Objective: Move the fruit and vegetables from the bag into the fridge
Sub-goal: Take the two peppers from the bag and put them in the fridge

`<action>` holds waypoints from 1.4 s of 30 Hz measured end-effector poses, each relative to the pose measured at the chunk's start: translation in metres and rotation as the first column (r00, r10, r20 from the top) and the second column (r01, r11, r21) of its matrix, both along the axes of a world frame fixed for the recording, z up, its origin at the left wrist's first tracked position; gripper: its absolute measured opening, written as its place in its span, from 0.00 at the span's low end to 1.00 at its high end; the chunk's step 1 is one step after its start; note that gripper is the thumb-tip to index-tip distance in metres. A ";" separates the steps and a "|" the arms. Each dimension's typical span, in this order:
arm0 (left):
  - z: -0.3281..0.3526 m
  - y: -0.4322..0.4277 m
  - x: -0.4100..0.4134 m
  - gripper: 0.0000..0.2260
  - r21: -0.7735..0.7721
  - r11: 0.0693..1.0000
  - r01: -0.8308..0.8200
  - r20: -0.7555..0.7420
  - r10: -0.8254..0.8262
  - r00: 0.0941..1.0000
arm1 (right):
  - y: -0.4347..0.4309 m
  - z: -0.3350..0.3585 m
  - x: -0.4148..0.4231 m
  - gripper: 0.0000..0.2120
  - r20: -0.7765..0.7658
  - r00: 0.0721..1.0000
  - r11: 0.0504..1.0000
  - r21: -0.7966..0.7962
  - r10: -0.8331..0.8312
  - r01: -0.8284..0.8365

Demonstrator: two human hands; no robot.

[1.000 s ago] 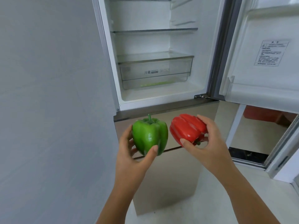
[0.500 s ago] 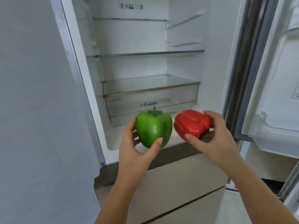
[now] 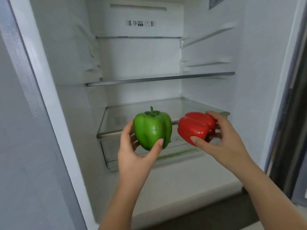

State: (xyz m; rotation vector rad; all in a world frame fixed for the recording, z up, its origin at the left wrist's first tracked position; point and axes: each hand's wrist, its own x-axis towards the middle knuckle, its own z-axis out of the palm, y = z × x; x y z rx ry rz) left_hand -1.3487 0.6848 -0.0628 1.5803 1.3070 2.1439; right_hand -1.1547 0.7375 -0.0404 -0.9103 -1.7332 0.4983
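My left hand [image 3: 132, 153] grips a green bell pepper [image 3: 152, 130], upright with its stem on top. My right hand [image 3: 222, 141] holds a red bell pepper [image 3: 196, 127] lying on its side, stem end toward my palm. Both peppers hover in front of the open fridge [image 3: 66, 80], level with the clear crisper drawer [image 3: 114, 156] and its glass cover [image 3: 174, 105]. The bag is out of view.
A glass shelf [image 3: 159, 78] spans the fridge above the drawer cover. Empty shelf rails [image 3: 207, 34] line the right inner wall. A white ledge [image 3: 182, 183] lies below the drawer. A grey wall [image 3: 20, 146] stands to the left, the dark door edge [image 3: 292, 113] to the right.
Both hands have risen and gone forward with the peppers, from below the fridge opening to the front of the crisper drawer. The view has closed in on the fridge interior.
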 end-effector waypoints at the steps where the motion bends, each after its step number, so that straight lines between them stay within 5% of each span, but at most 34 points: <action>1: 0.003 0.007 -0.001 0.30 0.006 1.000 -0.020 -0.009 0.021 1.000 | 0.010 0.005 -0.003 0.35 -0.009 1.000 1.000 0.007 0.016 -0.016; 7: 0.024 0.041 -0.012 0.28 0.008 0.990 -0.139 -0.037 0.139 0.990 | 0.065 0.030 -0.023 0.32 0.008 0.987 0.987 0.010 0.158 -0.158; 17: 0.046 0.080 -0.043 0.28 -0.099 0.957 -0.271 -0.139 0.257 0.956 | 0.148 0.074 -0.055 0.29 0.268 0.886 0.926 -0.100 0.378 -0.364; 23: 0.063 0.087 -0.061 0.31 -0.270 0.943 -0.196 -0.242 0.131 0.961 | 0.179 0.090 -0.077 0.22 0.340 0.795 0.865 -0.201 0.502 -0.459; 31: 0.074 0.098 -0.083 0.29 -0.351 0.917 -0.188 -0.212 0.118 0.970 | 0.193 0.080 -0.101 0.30 0.234 0.786 0.818 -0.221 0.572 -0.530; 38: 0.078 0.119 -0.097 0.30 -0.418 0.893 -0.166 -0.084 0.144 0.986 | 0.201 0.089 -0.118 0.20 0.329 0.758 0.825 -0.173 0.563 -0.537; 42: 0.083 0.133 -0.102 0.32 -0.472 0.873 -0.122 -0.038 0.119 0.992 | 0.216 0.092 -0.126 0.22 0.345 0.769 0.843 -0.205 0.538 -0.498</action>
